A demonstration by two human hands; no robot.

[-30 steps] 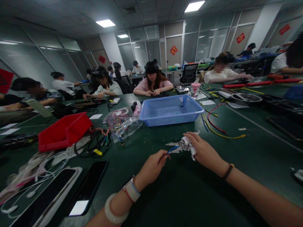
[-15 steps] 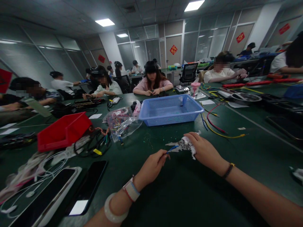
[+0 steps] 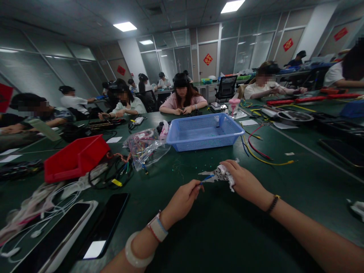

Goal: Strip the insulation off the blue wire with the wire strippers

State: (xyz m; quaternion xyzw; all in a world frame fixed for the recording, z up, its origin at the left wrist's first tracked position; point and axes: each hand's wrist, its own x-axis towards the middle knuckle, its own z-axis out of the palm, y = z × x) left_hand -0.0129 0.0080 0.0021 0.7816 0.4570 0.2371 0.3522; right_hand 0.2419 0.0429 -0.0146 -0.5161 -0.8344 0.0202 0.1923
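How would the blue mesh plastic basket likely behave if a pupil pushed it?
The blue mesh plastic basket would probably slide rather than tip, being broad and low. Its perforated walls suggest lightness for its size, and might flex slightly.

The metal pliers (image 3: pixel 217 174) lie nearly level above the worktop (image 3: pixel 227 235), with white wrapping (image 3: pixel 229 181) at the handles; the blue wire (image 3: pixel 207 178) lies between the open jaws.

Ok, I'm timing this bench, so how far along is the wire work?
Green scraps on the table suggest some trimming is done. In progress: the left hand holds a blue wire at the pliers' jaws; the right hand grips them. Remaining: finishing that wire, probably; whether the bagged wires count, I can't tell.
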